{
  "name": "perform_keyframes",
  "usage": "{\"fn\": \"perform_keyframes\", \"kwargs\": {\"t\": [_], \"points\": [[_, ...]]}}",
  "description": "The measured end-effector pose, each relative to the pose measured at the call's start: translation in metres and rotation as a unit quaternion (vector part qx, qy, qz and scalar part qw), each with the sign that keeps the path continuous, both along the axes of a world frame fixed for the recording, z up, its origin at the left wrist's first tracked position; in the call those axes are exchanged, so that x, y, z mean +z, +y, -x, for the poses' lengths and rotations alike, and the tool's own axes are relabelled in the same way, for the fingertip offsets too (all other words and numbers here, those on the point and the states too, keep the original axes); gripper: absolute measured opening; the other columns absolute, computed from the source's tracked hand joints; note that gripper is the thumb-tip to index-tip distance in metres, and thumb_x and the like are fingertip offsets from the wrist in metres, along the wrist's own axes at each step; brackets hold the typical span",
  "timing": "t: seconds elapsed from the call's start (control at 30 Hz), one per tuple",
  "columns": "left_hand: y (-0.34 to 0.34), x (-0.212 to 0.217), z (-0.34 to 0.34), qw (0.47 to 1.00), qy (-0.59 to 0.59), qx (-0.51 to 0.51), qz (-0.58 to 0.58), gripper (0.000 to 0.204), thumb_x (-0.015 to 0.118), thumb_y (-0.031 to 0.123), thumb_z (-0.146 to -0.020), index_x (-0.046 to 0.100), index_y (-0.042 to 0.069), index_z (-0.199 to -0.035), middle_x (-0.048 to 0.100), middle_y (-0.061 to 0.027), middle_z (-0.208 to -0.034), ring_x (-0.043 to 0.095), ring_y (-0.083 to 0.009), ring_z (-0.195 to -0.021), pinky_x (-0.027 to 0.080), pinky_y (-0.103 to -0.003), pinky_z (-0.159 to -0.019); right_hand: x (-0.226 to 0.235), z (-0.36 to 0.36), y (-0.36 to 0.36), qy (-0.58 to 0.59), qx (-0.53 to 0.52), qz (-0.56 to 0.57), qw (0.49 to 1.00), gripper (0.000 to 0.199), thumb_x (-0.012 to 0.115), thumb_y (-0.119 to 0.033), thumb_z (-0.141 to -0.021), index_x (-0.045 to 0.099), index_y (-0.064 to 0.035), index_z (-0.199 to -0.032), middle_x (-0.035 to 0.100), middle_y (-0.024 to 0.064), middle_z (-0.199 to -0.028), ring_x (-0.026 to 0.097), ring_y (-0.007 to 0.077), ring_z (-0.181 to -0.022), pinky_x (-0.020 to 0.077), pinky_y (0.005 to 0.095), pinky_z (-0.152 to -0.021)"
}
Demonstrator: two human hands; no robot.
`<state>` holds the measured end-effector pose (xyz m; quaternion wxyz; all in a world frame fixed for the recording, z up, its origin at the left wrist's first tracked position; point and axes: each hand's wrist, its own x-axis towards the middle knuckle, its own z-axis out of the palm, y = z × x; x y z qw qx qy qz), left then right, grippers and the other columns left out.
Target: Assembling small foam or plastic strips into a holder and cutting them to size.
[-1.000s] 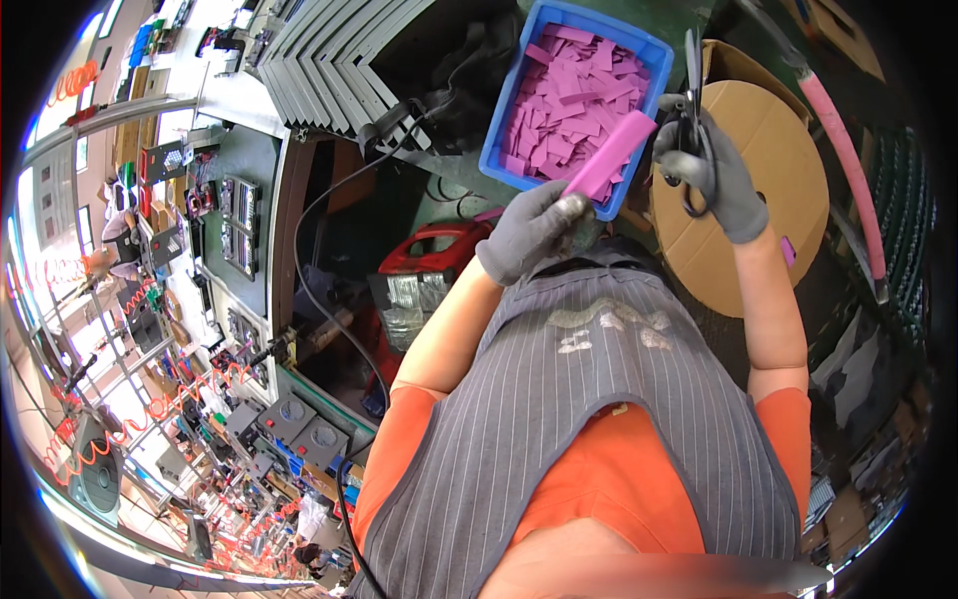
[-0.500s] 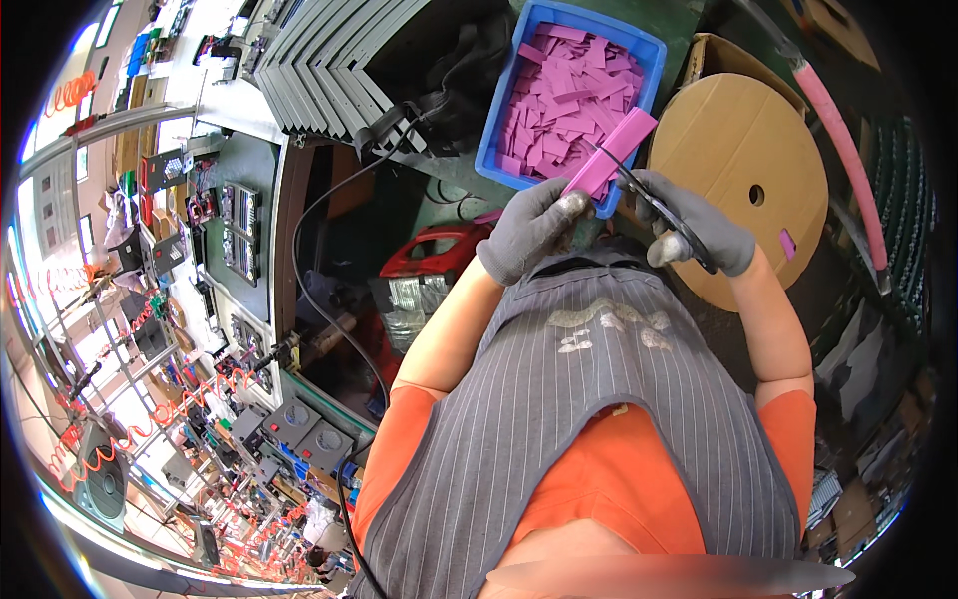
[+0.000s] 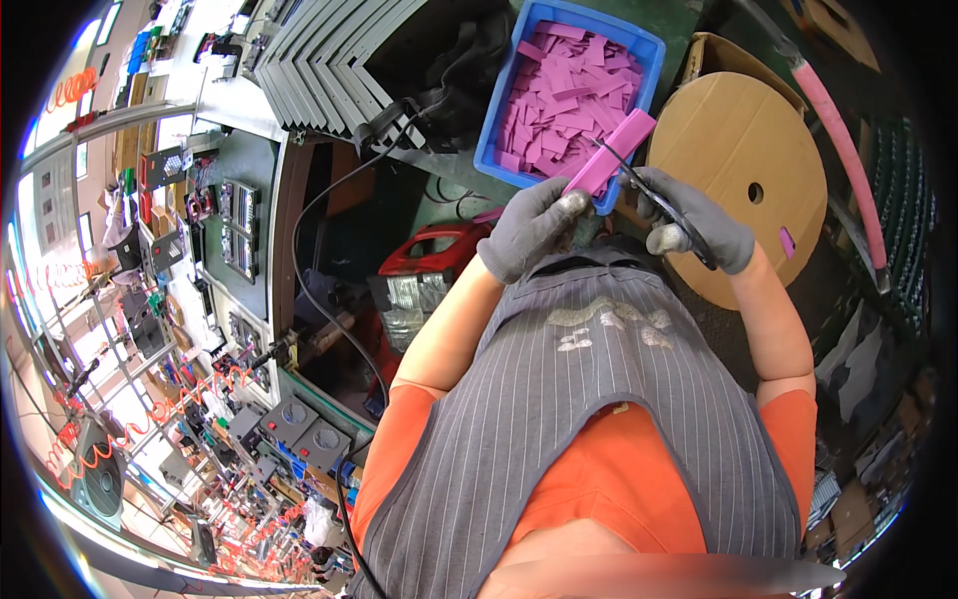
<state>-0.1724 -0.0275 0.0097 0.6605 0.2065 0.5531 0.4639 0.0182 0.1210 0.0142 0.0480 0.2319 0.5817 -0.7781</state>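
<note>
Both my hands wear grey gloves with worn, pale fingertips. My left hand (image 3: 536, 228) is closed on the lower end of a pink strip (image 3: 617, 150), which slants up to the right. My right hand (image 3: 696, 222) grips a pair of black-handled scissors (image 3: 679, 216). Their blades reach across the strip about halfway along it; whether they are parted I cannot make out. Just beyond my hands is a blue plastic bin (image 3: 486, 140) holding many flat pink pieces (image 3: 564, 100), and the strip's outer part hangs over its near right side.
A round cardboard disc (image 3: 738, 150) with a centre hole lies right of my hands, a pink scrap (image 3: 787, 243) on it. Grey metal profiles (image 3: 319, 70) are stacked at the far left. A red case (image 3: 429, 250) and a black cable (image 3: 299, 250) lie left. A pink-wrapped pole (image 3: 843, 150) stands right.
Very little differs. The scissors and my right hand have shifted slightly against the pink strip; my left hand keeps its hold in the same place.
</note>
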Motion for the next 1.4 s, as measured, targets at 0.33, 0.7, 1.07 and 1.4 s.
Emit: {"fn": "perform_keyframes", "kwargs": {"t": [0.33, 0.7, 1.07, 1.4], "points": [[0.001, -0.003, -0.002, 1.000, 0.014, -0.014, 0.004, 0.027, 0.051, 0.030, -0.091, 0.057, 0.004, -0.092, 0.048, 0.0028, -0.064, 0.042, -0.0053, -0.053, 0.034, -0.020, -0.049, -0.009, -0.005, 0.002, 0.010, 0.007, -0.045, 0.999, 0.086, 0.078, -0.043, -0.064, 0.040, 0.0004, -0.128, 0.050, 0.0039, -0.088, 0.050, 0.0138, -0.082, 0.0434, 0.0262, -0.073], [0.005, -0.010, 0.001, 1.000, -0.002, -0.021, 0.010, 0.028, 0.050, 0.031, -0.092, 0.056, 0.004, -0.092, 0.048, 0.0030, -0.066, 0.042, -0.0047, -0.053, 0.035, -0.019, -0.048, -0.009, 0.003, 0.008, -0.064, 0.002, -0.052, 0.997, 0.053, 0.073, -0.035, -0.072, 0.055, -0.0018, -0.109, 0.052, -0.0005, -0.080, 0.047, 0.0037, -0.069, 0.0386, 0.0161, -0.056], [-0.003, -0.024, 0.012, 0.999, 0.003, -0.026, 0.028, 0.029, 0.051, 0.033, -0.091, 0.056, 0.004, -0.093, 0.046, 0.0033, -0.065, 0.040, -0.0040, -0.049, 0.037, -0.019, -0.046, -0.025, 0.001, 0.011, -0.006, -0.233, 0.071, 0.970, 0.022, 0.058, -0.010, -0.084, 0.054, -0.0040, -0.105, 0.058, 0.0038, -0.071, 0.054, 0.0070, -0.055, 0.0432, 0.0171, -0.046], [-0.004, -0.010, -0.008, 0.997, -0.013, -0.076, -0.008, 0.038, 0.052, 0.035, -0.091, 0.053, 0.000, -0.108, 0.052, -0.0003, -0.078, 0.047, -0.0063, -0.062, 0.040, -0.020, -0.051, -0.008, 0.024, 0.007, 0.053, -0.171, 0.050, 0.983, 0.046, 0.068, -0.001, -0.071, 0.050, -0.0037, -0.113, 0.050, -0.0002, -0.076, 0.055, 0.0093, -0.063, 0.0456, 0.0205, -0.057]]}}
